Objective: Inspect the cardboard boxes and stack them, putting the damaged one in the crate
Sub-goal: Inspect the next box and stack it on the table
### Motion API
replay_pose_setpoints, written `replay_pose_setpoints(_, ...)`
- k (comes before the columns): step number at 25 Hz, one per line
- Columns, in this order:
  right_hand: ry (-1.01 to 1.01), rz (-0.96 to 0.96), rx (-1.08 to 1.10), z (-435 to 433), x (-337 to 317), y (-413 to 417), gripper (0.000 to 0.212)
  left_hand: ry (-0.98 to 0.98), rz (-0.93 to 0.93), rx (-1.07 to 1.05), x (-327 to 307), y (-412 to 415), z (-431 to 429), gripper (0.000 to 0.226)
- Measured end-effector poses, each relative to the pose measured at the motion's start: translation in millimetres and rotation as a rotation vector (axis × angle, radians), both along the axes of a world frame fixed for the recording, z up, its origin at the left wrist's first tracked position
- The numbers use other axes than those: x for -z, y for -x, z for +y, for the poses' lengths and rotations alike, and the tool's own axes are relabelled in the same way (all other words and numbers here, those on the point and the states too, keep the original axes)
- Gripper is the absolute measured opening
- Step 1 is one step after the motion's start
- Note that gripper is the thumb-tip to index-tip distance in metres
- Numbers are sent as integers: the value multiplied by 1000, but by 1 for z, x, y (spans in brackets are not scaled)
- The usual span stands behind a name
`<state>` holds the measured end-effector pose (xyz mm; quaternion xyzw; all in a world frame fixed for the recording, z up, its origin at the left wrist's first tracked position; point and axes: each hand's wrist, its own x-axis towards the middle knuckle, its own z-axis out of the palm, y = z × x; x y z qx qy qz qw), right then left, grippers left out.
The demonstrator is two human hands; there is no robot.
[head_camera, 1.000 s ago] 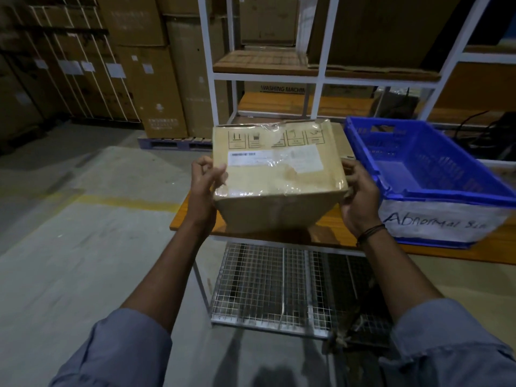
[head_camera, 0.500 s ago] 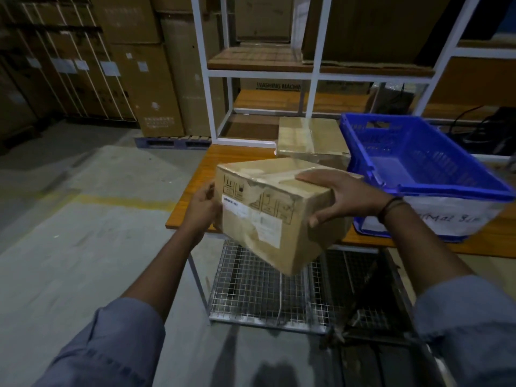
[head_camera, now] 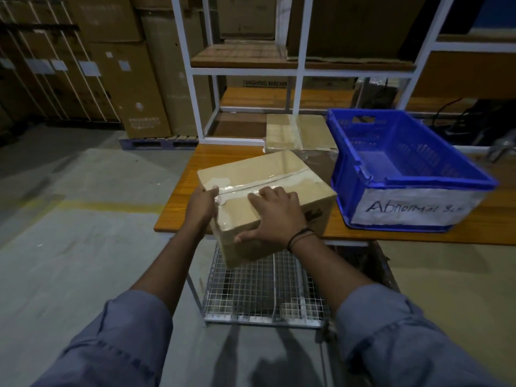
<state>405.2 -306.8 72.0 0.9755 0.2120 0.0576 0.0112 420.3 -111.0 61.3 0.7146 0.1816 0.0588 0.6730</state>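
Observation:
A taped brown cardboard box (head_camera: 259, 174) is held over the front edge of the wooden table (head_camera: 178, 202), its taped seam face up. My left hand (head_camera: 202, 203) grips its left edge, thumb on top. My right hand (head_camera: 275, 216) lies on the near top corner, fingers spread on top and thumb down the front face. A second, flatter taped box (head_camera: 296, 132) lies on the table behind it. To the right stands an empty blue crate (head_camera: 405, 174) with a white label reading "Abnormal".
A white-framed shelf unit (head_camera: 298, 71) with wooden boards rises behind the table. A wire-mesh shelf (head_camera: 262, 291) sits under the table. Tall cartons (head_camera: 134, 79) on a pallet stand at the left across the concrete floor.
The box was turned from label side facing me to taped seam face up and lowered toward the table edge. My right hand shifted from the box's right side onto its top.

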Motion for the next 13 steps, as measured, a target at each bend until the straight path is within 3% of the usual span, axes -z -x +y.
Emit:
replay_pose_setpoints(7,34,-86,222,50,0,-5,91,-674,-177,196,4,-8,-7,34)
replay_pose_setpoints(11,-70,-87,67,25,2,-20,79,-1104,-30,372,17,-20,-3,70)
replay_pose_setpoints(13,-226,55,4,-1,5,-29,72,-1256,75,450,19,-23,0,74)
